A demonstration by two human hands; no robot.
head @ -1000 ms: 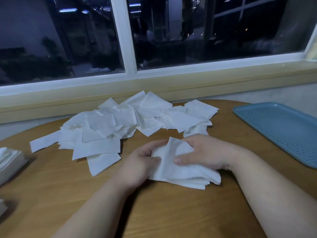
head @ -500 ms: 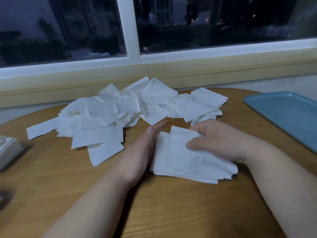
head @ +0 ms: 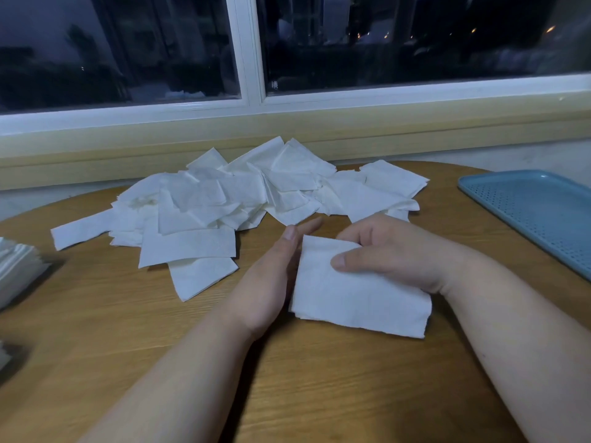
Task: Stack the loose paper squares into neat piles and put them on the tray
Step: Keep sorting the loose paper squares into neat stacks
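A small stack of white paper squares [head: 358, 292] is being squared on the round wooden table [head: 128, 330]. The left hand [head: 271, 276] is held flat and edge-on, its fingers [head: 295, 239] straight and together. They are pressed against the stack's left edge and grip nothing. The right hand [head: 393, 254] is closed on the stack. Its thumb [head: 343, 261] is laid on the top sheet and its fingers are curled over the far edge; whether they reach beneath cannot be told.

Several faults could arise from here. The near right corner, the part farthest from both sets of fingers, is unheld and looks ragged. If the stack is lifted by the far edge alone, the thin sheets are likely to sag and fan apart. If the left fingers are pushed harder than the thumb's pressure allows, the soft paper may be buckled rather than aligned. The loose heap of white paper squares [head: 230, 199] lies just beyond the left fingertips, so a stray sheet could be dragged along or the heap disturbed. The blue perforated plastic tray [head: 540, 212] sits well to the right of the right-hand fingers, with no paper on the part in view. A carry across that gap could be spoiled by a weak pinch.
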